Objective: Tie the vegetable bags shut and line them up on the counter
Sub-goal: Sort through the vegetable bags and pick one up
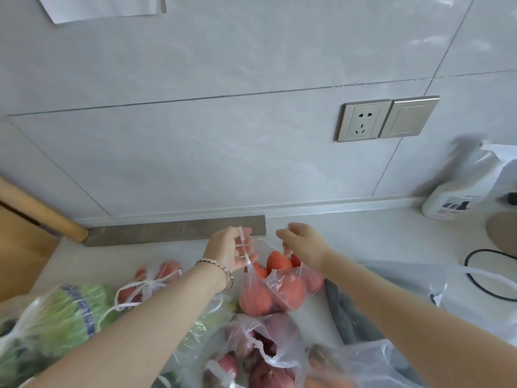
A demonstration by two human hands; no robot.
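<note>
A clear plastic bag of tomatoes (272,289) stands in the middle of the pale counter (377,236), its mouth open. My left hand (232,252) grips one bag handle, the strip wound around its fingers. My right hand (303,243) pinches the other handle above the bag. To the left lies a knotted bag of tomatoes (148,284). A bag of green leafy vegetables (61,315) sits at the near left. Open bags of reddish-purple produce (257,357) and of carrots (335,371) lie in front.
A white bottle (458,191) stands at the back right by a black cable (486,275). A dark long vegetable (344,315) lies right of the tomato bag. A wooden board (25,242) leans at the left. A wall socket (363,120) is on the tiled wall.
</note>
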